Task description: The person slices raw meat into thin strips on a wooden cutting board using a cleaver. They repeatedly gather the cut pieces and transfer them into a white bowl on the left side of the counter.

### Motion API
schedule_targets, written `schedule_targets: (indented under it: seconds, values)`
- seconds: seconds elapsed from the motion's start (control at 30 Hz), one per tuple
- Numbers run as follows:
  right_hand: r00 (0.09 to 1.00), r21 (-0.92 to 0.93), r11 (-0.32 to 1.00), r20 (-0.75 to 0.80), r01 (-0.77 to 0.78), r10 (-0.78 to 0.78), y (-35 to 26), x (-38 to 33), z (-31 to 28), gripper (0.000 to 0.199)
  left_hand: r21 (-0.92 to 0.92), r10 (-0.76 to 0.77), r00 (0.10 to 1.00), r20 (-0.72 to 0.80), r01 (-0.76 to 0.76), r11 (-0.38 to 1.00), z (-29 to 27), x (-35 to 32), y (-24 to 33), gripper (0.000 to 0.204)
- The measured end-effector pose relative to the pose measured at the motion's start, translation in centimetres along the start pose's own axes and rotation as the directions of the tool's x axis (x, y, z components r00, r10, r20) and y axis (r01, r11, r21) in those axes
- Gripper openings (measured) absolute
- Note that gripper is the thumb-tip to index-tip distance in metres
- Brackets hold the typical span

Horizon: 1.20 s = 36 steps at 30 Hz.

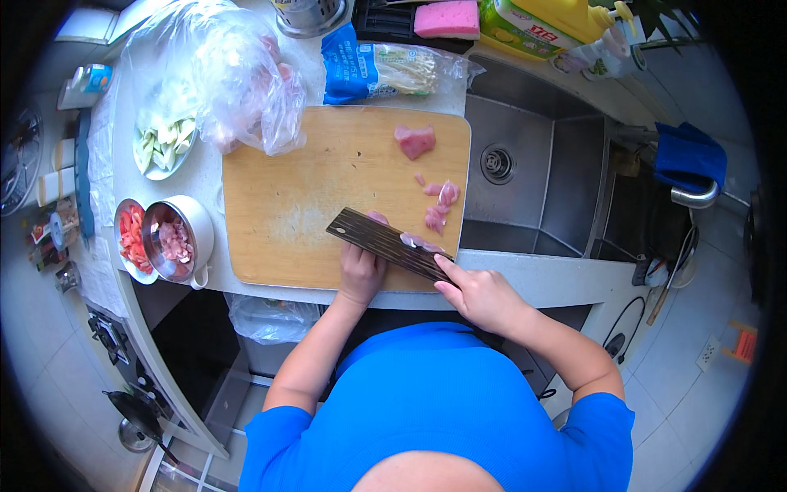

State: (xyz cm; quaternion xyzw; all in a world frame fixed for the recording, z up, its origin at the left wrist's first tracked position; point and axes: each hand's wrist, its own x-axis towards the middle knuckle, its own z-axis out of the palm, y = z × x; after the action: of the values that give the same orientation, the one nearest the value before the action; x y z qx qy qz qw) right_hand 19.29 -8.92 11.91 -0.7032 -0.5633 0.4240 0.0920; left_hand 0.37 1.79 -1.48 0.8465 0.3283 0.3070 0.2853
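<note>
A cleaver (pixel 385 243) with a dark, streaked blade lies slantwise over the near edge of a wooden cutting board (pixel 287 197). My right hand (pixel 485 299) is closed at its right end, index finger stretched along it. A slice of raw meat (pixel 420 243) clings to the blade near that finger. My left hand (pixel 362 275) is at the blade's left half with curled fingers, their tips partly hidden by it. Something pink shows just beyond the blade there. On the board's right side lie a chunk of raw meat (pixel 415 141) and several cut pieces (pixel 441 205).
A metal sink (pixel 525 156) adjoins the board's right. On the left stand a bowl of diced meat (pixel 174 243), a dish of red pieces (pixel 134 239) and a plate of green slices (pixel 164 148). Behind are plastic bags (pixel 221 82), packaged mushrooms (pixel 402 70) and a pink sponge (pixel 447 20).
</note>
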Motion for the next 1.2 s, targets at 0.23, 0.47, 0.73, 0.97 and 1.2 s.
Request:
schedule_targets:
  seconds: [0.23, 0.47, 0.73, 0.97, 1.2]
  values:
    - [0.993, -0.023, 0.997, -0.085, 0.078, -0.08, -3.4, 8.1, 3.2, 0.047, -0.207, -0.107, 0.994, 0.033, 0.111, 0.972, 0.4, 0.2, 0.2, 0.041]
    - [0.987, 0.166, 0.982, -0.152, 0.085, -0.059, 0.4, 3.1, 0.4, 0.046, -0.026, 0.002, 1.0, -0.015, -0.002, 1.0, -0.9, 0.2, 0.3, 0.025]
    - [0.997, 0.052, 0.999, 0.07, 0.015, -0.019, 0.4, 0.3, -1.2, 0.047, -0.023, 0.02, 0.999, -0.046, -0.021, 1.0, -0.6, -0.2, 0.1, 0.028]
    - [0.996, 0.059, 0.994, 0.026, 0.088, -0.09, -3.4, 8.3, 2.5, 0.045, 0.038, 0.048, 0.999, 0.002, -0.048, 0.998, -0.8, -0.2, 0.2, 0.03]
    - [1.0, 0.275, 0.961, 0.004, 0.02, -0.022, 0.4, 3.1, -0.8, 0.045, -0.098, 0.014, 0.998, -0.059, -0.02, 0.995, -1.2, 0.7, 0.6, 0.02]
